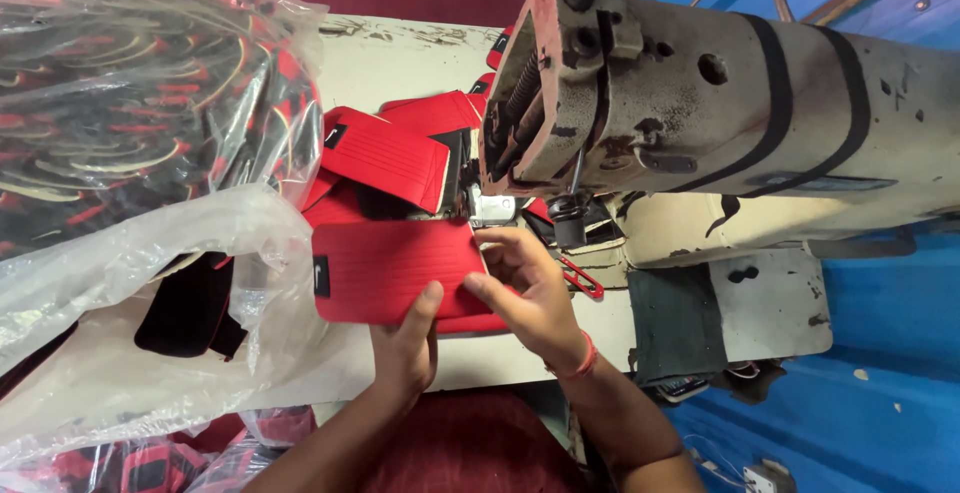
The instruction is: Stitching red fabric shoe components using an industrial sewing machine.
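Two hands, left hand point(405, 348) and right hand point(530, 288), fingers pinching one red ribbed panel point(390, 271), long axis along the table's point(400, 63) near edge, two more behind

Bright, even daylight, sharp in the middle.
Glare streaks the plastic bag point(150, 253) at left; soft shadow sits under the machine point(700, 113) head; edges bow outward from the wide lens, and the near bottom edge blurs slightly.

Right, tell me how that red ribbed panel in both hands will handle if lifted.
The red panel probably flexes rather than flops: it lies flat though pinched only at its near edge by the left hand and right hand. Likely light; the ribbed surface should grip.
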